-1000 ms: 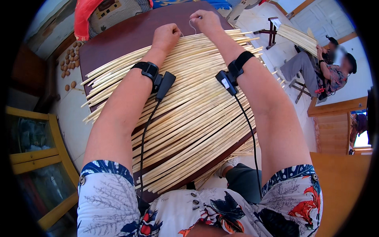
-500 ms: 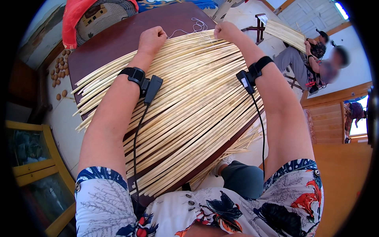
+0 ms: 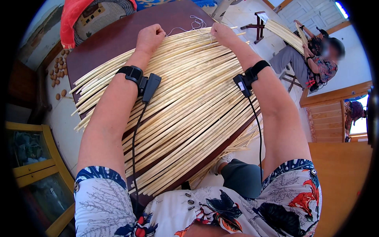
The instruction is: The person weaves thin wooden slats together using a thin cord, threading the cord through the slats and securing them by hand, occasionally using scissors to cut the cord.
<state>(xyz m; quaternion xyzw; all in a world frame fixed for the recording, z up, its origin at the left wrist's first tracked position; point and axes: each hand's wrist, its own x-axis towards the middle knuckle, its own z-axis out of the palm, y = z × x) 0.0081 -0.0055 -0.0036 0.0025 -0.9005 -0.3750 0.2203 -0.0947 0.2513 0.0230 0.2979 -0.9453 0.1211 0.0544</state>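
A wide layer of long, pale peeled stalks (image 3: pixel 185 98) lies side by side across a dark red-brown table (image 3: pixel 146 23). At its far edge my left hand (image 3: pixel 151 38) is closed in a fist, with thin white string (image 3: pixel 196 24) running to its fingers. My right hand (image 3: pixel 224 35) is closed too, farther right along the same edge, where the string's loose loops reach it. Its fingertips are partly hidden. Between the two hands the string lies in tangled coils, partly over the stalks. Each wrist wears a black strap with a small cabled device.
More stalks (image 3: pixel 241 144) lie below the table's right edge. At far right, people (image 3: pixel 323 59) handle a similar stalk panel (image 3: pixel 282 33) near a dark stand (image 3: pixel 258 27). A red cloth (image 3: pixel 68 25) drapes at far left, above round brown objects (image 3: pixel 58 67) on the floor. A glass-fronted cabinet (image 3: pixel 35 166) stands at left.
Both of my hands stay closed at the far edge, shifting only slightly left in the picture. At far right, a person has leaned in and raised part of the stalks.
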